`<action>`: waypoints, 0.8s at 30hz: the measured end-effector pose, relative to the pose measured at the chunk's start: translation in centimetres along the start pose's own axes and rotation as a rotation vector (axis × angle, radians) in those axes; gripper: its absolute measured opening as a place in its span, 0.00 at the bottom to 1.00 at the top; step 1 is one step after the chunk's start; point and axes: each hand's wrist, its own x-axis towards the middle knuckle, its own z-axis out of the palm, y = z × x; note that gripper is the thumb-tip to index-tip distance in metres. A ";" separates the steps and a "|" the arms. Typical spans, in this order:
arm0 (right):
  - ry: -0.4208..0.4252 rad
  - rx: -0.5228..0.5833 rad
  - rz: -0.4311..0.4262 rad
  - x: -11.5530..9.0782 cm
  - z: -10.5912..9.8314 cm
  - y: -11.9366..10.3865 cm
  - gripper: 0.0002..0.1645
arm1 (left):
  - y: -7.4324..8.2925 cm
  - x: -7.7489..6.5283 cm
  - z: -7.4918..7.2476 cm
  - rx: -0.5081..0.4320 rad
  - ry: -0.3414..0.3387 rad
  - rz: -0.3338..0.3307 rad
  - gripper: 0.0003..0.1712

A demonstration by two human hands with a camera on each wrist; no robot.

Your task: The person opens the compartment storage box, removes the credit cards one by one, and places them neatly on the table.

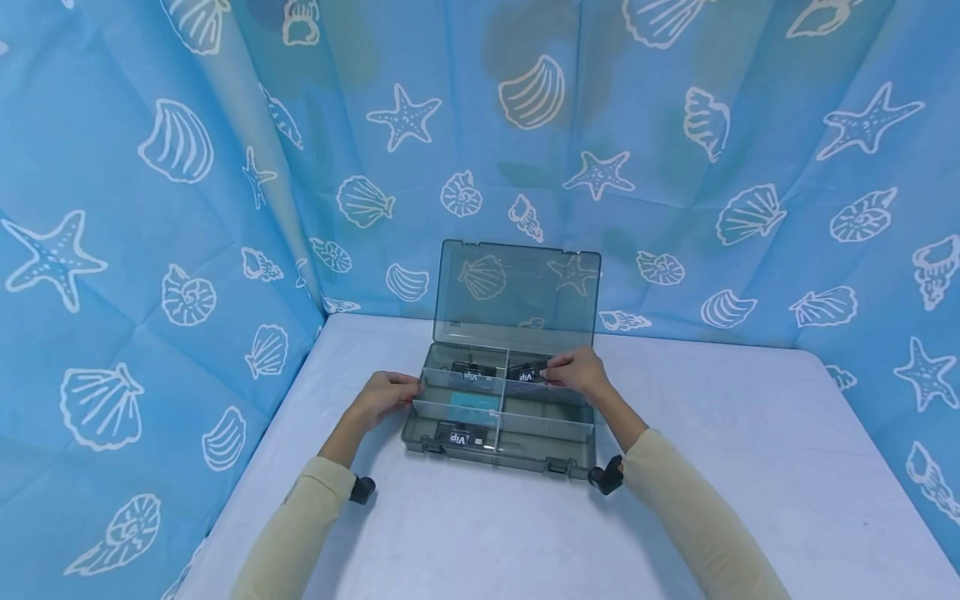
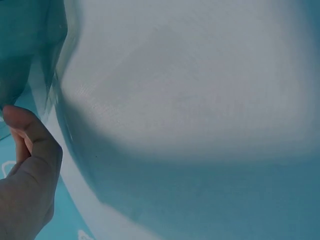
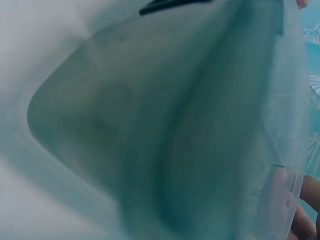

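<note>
A smoky grey plastic organizer box (image 1: 517, 460) lies on the table with its lid (image 1: 517, 292) raised at the back. My left hand (image 1: 382, 397) grips the box's left side wall, thumb against it in the left wrist view. My right hand (image 1: 581, 372) pinches a black card (image 1: 525, 372) marked "Vip" in the back right compartment. Another black card (image 1: 468, 369) lies in the back left compartment, a teal card (image 1: 474, 408) in the middle left, and a third black card (image 1: 460, 434) in the front left. Box walls partly cover the right fingers in the right wrist view.
The box stands on a white-covered table (image 1: 675, 500). Behind and to both sides hangs a blue curtain (image 1: 465, 75) with white shells and starfish. A black wrist device (image 1: 606, 475) on the right arm is close to the box's front right corner.
</note>
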 end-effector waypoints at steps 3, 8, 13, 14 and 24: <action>0.003 -0.069 -0.034 -0.2 0.0 -0.1 0.16 | 0.0 -0.1 0.0 0.014 0.002 0.009 0.20; -0.007 -0.087 -0.058 -0.5 -0.2 -0.2 0.19 | 0.1 -0.4 0.0 0.024 0.000 0.009 0.19; -0.012 0.062 -0.102 -0.5 -0.6 -0.1 0.19 | 0.1 -0.7 0.0 0.024 -0.011 0.017 0.18; -0.016 0.085 -0.110 -0.5 -0.7 -0.1 0.19 | 0.1 -0.7 -0.1 0.023 -0.012 0.019 0.18; -0.119 0.103 -0.172 0.4 -0.6 0.9 0.30 | 0.0 -0.5 0.0 0.025 -0.011 0.010 0.19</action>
